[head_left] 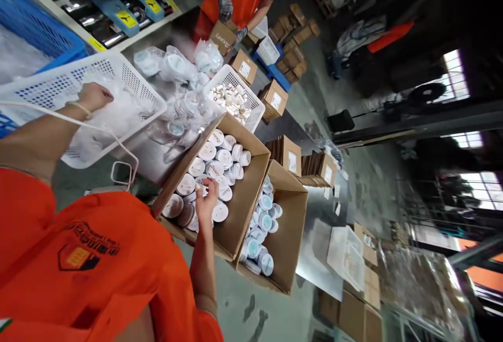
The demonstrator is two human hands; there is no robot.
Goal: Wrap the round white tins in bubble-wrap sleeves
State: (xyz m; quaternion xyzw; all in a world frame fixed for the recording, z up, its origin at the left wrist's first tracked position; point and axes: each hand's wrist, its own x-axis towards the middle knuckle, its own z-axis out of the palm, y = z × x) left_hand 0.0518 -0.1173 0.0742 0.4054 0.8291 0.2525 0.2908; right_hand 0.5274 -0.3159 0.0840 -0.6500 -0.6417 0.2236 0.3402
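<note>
Many white round containers (215, 168) are lying loose in a carton (251, 185) along the worktop's (318, 268) near edge; pulling a low one could be starting a slide. Right hand (206, 205) is touching container tops, fingers half curled. Left hand (93, 97), well apart, is touching clear bags (118, 112) in the white basket (135, 77), fingers bent; can't tell if either is gripping.
</note>
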